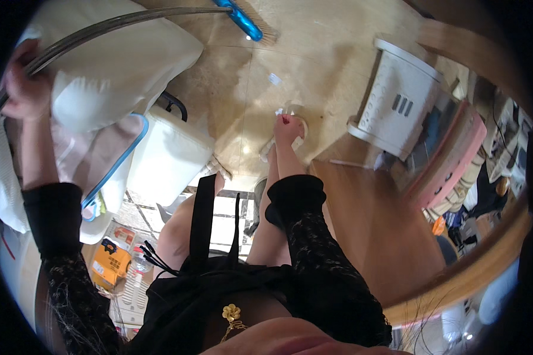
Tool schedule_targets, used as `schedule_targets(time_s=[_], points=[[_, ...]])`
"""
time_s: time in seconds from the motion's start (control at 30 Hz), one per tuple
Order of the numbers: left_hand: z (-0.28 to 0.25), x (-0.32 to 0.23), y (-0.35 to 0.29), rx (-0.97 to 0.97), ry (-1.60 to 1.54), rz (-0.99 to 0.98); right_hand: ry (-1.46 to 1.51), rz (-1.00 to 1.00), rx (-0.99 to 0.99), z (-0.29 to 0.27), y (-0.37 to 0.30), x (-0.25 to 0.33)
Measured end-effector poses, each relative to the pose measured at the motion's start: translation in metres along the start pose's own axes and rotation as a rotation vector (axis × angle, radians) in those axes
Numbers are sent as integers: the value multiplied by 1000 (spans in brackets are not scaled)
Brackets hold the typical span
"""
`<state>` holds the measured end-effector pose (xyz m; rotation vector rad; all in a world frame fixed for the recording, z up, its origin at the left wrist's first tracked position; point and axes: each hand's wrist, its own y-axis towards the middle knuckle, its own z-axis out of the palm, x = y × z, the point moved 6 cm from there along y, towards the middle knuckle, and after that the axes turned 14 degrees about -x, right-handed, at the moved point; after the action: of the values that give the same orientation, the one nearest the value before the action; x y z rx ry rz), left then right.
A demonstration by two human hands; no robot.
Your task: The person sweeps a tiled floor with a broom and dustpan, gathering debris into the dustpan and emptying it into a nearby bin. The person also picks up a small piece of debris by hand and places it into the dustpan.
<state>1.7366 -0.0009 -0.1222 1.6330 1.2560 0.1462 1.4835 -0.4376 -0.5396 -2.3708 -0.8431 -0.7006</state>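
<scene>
At upper left of the frame, our left hand [28, 89] grips the long handle [103, 26] of a blue broom [244, 21]; near the centre, our right hand [287, 129] pinches a small white scrap [279, 112].

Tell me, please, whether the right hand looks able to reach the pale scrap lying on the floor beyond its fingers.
Probably yes: the right hand is stretched low, and nothing bulky stands between it and the pale scrap.
</scene>
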Motion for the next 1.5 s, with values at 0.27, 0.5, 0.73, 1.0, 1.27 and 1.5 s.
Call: schedule_targets(time_s=[0.27, 0.5, 0.73, 1.0, 1.27, 1.5], points=[[18, -7, -8, 75, -31, -370, 349, 396, -82, -193, -123, 0], [9, -99, -27, 374, -223, -478, 281, 711, -266, -364, -321, -73], [-62, -207, -7, 364, -167, -353, 441, 1354, -581, -381, -379, -185], [-109, -265, -27, 482, -101, -485, 397, 1354, -697, -370, -356, -230], [-120, -335, -70, 568, -204, -451, 565, 929, -205, -355, -323, -109], [-96, -394, -73, 676, -270, -217, 1260, 881, 740, -291, -265, 166]])
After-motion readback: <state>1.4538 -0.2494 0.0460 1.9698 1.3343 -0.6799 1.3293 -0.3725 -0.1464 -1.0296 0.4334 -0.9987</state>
